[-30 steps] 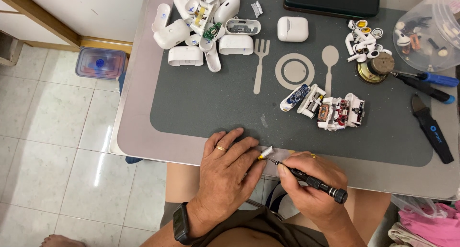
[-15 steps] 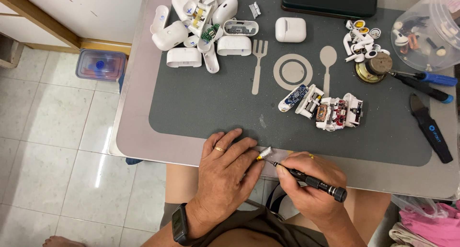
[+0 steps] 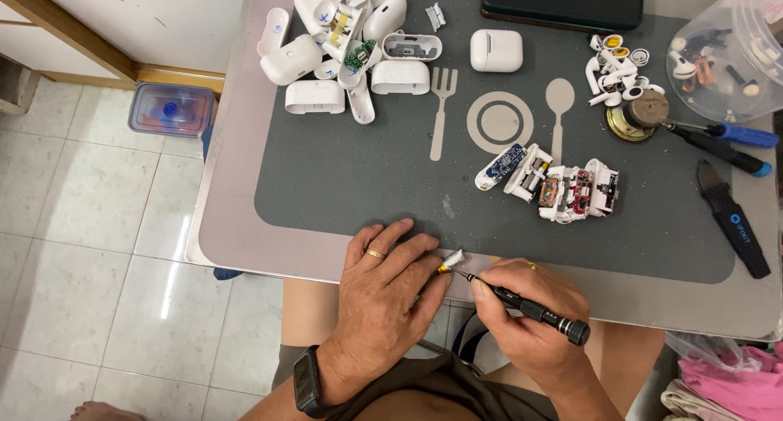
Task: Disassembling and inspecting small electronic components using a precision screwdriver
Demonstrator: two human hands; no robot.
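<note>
a small white part (image 3: pixel 451 259) with a yellowish end is pinched at the near edge of the desk (image 3: pixel 245 225) by the fingertips of the left hand (image 3: pixel 383 294), whose grip is closed narrowly on it; the palm lies flat on the desk edge and a ring is seen on one finger. a dark watch (image 3: pixel 306 382) is worn on that wrist. a slim black screwdriver (image 3: pixel 522 305) is held in the right hand (image 3: pixel 526 323), the grip wrapped tightly around its knurled handle, and its thin tip is set against the yellowish end of the small part, just beside the left fingertips.

a grey mat (image 3: pixel 367 160) printed with a fork, plate and spoon outline is spread over the desk. a row of opened white casings with exposed circuit boards (image 3: pixel 563 188) is laid on the mat, well apart from the hands and above the right one. a heap of white charging-case shells (image 3: pixel 342 50) is gathered at the far left corner, with one closed white case (image 3: pixel 496 50) near it. white earbud pieces (image 3: pixel 616 62) and a round brass tin (image 3: pixel 632 115) are placed at the far right, beside blue-handled tools (image 3: pixel 726 139), a black pry tool (image 3: pixel 734 217) and a clear plastic tub (image 3: pixel 734 46). a dark tablet (image 3: pixel 563 1) lies at the far edge. a blue-lidded box (image 3: pixel 171 109) is seen on the tiled floor.
</note>
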